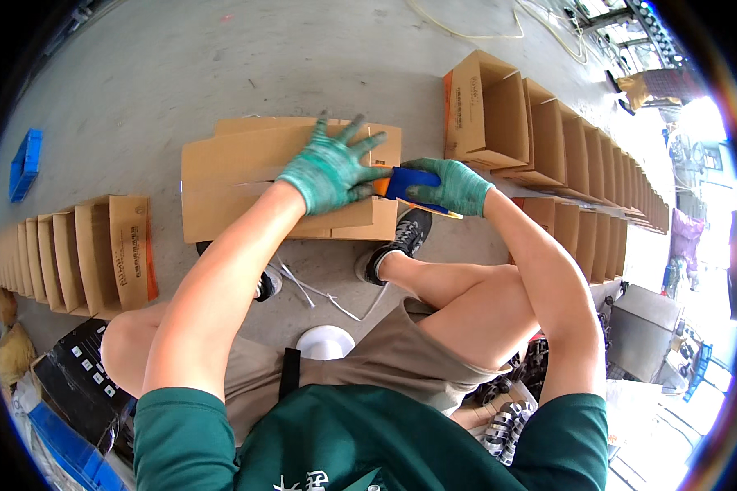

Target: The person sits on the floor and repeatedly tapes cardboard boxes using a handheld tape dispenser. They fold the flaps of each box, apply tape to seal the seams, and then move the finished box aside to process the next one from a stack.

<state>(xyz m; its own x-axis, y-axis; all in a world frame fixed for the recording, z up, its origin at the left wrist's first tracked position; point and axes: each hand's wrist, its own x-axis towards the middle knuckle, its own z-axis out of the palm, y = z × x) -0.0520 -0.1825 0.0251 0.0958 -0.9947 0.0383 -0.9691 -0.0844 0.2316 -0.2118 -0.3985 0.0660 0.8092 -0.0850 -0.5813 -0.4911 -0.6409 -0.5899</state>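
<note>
A brown cardboard box (pixel 237 168) with its flaps folded down lies in front of me, a seam running across its top. My left hand (pixel 327 170), in a green glove with dark fingertips, rests on the box with its fingers spread. At the box's right end, my gloved right hand (pixel 458 186) grips a blue and orange tape dispenser (pixel 399 183). The dispenser's orange end lies close to my left fingers. Part of it is hidden behind my right fingers.
Rows of open cardboard boxes stand at the right (pixel 489 106) and left (pixel 131 245). A blue crate (pixel 26 166) sits far left. White strapping (pixel 311 288) lies between my feet, near a round white object (pixel 326 342). Metal parts (pixel 508 430) are beside my right leg.
</note>
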